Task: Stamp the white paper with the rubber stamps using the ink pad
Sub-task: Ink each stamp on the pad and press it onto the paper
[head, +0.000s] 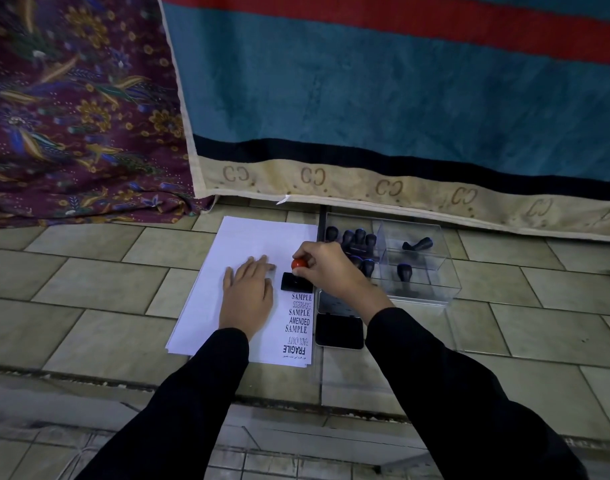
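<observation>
A stack of white paper point(227, 306) lies on the tiled floor, with several black stamped words down its right edge. My left hand point(247, 298) lies flat on the sheet, fingers straight. My right hand point(326, 271) grips the red knob of a rubber stamp point(294, 280), whose black base sits on the paper just above the top printed word. The black ink pad point(339, 331) lies open to the right of the paper, under my right forearm.
A clear plastic box point(418, 271) to the right holds several dark-handled stamps point(357, 239). A teal, red and beige blanket point(366, 98) hangs behind, and a purple floral cloth point(71, 116) lies at the left. A step edge point(89, 386) runs across the floor near me.
</observation>
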`<state>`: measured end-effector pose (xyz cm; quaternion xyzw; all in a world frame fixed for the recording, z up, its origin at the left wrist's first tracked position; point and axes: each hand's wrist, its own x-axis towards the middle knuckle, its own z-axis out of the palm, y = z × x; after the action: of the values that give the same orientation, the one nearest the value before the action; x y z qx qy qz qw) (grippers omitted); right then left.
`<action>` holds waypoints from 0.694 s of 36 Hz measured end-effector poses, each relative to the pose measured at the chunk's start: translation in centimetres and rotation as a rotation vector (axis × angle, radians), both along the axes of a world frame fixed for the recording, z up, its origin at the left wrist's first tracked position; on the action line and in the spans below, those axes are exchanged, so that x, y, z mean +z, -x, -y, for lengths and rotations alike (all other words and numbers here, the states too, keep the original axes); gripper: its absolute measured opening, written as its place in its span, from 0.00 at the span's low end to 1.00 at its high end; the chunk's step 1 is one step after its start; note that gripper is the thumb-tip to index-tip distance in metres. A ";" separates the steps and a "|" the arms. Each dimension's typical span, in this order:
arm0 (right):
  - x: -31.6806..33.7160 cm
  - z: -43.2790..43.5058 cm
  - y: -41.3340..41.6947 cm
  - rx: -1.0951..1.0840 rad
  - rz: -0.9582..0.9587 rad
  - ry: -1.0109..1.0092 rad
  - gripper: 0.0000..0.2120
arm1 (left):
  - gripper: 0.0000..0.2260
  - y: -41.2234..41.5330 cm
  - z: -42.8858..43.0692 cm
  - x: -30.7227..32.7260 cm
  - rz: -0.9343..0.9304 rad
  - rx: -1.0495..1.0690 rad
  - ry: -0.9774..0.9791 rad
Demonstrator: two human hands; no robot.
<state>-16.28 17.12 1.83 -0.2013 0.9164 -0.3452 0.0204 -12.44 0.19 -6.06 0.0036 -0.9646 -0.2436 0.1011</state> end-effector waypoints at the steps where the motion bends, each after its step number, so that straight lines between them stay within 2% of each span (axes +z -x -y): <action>1: 0.1 0.0 0.0 0.003 -0.002 -0.008 0.13 | 0.17 0.0 0.0 0.0 0.002 0.000 0.002; 10: 0.5 0.8 -0.4 0.028 -0.032 -0.133 0.12 | 0.17 0.0 0.1 -0.2 0.003 -0.008 0.008; 25: 0.5 1.3 -0.5 -0.018 0.007 -0.122 0.08 | 0.18 0.0 0.0 -0.1 0.015 -0.001 0.030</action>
<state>-15.81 15.78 2.33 -0.1901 0.9374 -0.2898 0.0328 -12.47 0.21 -6.15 0.0035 -0.9688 -0.2291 0.0940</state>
